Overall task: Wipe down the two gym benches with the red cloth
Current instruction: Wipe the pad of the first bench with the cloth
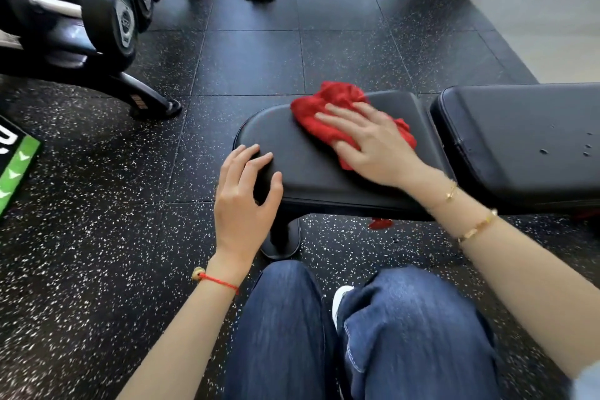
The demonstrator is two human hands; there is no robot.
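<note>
The crumpled red cloth (328, 107) lay on the black padded bench seat (324, 169) under the flat, spread right hand (373, 143), while the left hand (243, 195) rested open-fingered on its corner, dumbbell rack (81, 26) nearby.

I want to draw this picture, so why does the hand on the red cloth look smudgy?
Head view: the right hand pressing the red cloth is motion-blurred; the left hand on the bench seat looks sharper; window light glares off the floor; wide lens bends edges.

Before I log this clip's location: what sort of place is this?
Most likely a gym's free-weight area: a rack of dumbbells, a padded bench being wiped with a red cloth, and speckled rubber floor tiles.
</note>
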